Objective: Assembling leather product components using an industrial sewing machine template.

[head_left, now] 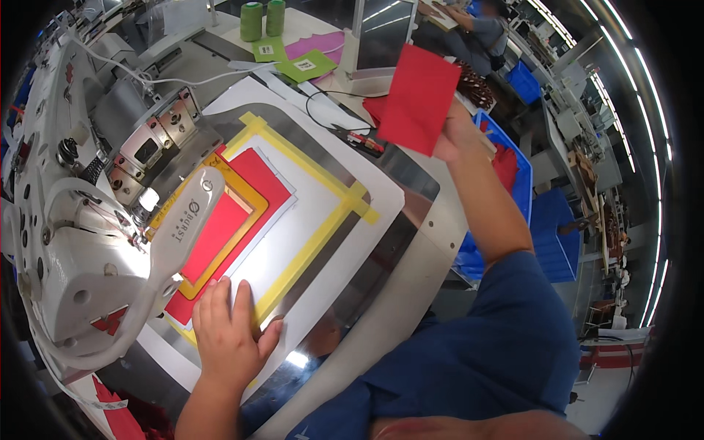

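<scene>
My right hand (456,133) is raised at the upper right and grips a flat red rectangular fabric piece (419,95) by its edge. Its fingers are partly hidden behind the piece. My left hand (229,334) rests with fingers stretched out at the near end of a yellow frame (258,203), and holds nothing. Under that frame lies red fabric (262,176), on a white sheet (299,220) bordered with yellow tape (302,167). A white sewing machine (88,275) stands at the left, its pale guard arm (192,209) reaching over the frame.
Beyond the work stand green thread cones (251,22) near green cloth pieces (306,65) and purple cloth (315,45). Small red-handled snips (364,141) lie right of the sheet. A blue crate (522,180) with red fabric is under my right forearm. Another person (477,33) sits farther off.
</scene>
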A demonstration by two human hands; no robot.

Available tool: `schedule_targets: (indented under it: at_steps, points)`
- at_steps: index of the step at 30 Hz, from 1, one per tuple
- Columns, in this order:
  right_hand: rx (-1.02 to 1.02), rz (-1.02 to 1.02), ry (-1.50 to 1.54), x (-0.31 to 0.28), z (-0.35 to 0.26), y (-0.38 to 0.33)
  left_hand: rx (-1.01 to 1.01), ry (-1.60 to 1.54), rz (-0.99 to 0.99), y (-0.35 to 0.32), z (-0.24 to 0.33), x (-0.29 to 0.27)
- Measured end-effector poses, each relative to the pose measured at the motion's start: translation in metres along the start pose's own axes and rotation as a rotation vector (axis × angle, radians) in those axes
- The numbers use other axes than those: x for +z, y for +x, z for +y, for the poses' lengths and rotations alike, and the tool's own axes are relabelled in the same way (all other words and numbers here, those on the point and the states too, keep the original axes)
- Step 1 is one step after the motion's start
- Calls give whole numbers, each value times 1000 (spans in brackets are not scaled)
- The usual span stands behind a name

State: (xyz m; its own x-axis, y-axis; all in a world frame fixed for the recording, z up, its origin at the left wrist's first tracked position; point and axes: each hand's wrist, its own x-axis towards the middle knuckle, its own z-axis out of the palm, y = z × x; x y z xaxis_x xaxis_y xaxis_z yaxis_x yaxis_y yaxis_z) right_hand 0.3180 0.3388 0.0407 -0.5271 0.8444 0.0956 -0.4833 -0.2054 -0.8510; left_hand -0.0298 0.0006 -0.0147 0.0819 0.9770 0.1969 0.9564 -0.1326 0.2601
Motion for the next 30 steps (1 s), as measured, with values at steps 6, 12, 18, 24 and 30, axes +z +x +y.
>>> schedule_targets:
  at_steps: [6, 12, 18, 24, 30]
  points:
    - [208, -279, 300, 77, 55, -7, 1, -15, 10, -3, 0, -3]
    - [398, -258, 203, 111, 90, -11, 9, -21, 1, -4, 2, -3]
    - [489, -146, 197, 132, 103, -14, 10, -5, 4, -3, 4, -3]
    - [415, -180, 205, 140, 106, -4, 9, -13, 7, 1, -1, -1]
    - [439, -332, 368, 133, 109, 6, -5, -21, 17, -3, -1, -5]
